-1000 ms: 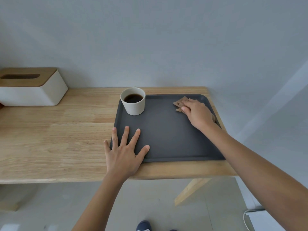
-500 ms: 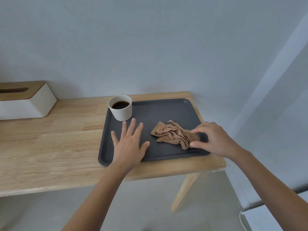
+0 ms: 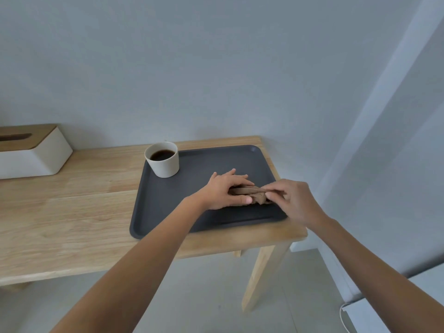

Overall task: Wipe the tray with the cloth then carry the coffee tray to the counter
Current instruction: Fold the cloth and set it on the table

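Note:
A dark grey tray point(image 3: 168, 207) lies on the right end of a wooden table point(image 3: 72, 212). A white cup point(image 3: 163, 161) filled with black coffee stands in the tray's far left corner. A crumpled brown cloth point(image 3: 249, 192) sits on the right half of the tray. My left hand point(image 3: 227, 192) grips the cloth's left end, thumb under it. My right hand point(image 3: 292, 200) pinches the cloth's right end with thumb and fingers. Much of the cloth is hidden between both hands.
A white tissue box point(image 3: 28, 152) with a wooden lid stands at the table's far left, against the grey wall. The table's right edge and a slanted leg point(image 3: 262, 280) are just past the tray. A white cable point(image 3: 343, 318) lies on the floor at lower right.
My left hand left the tray's front left area and took hold of the cloth. The cloth was dragged from the far right corner toward the front and bunched up between both hands.

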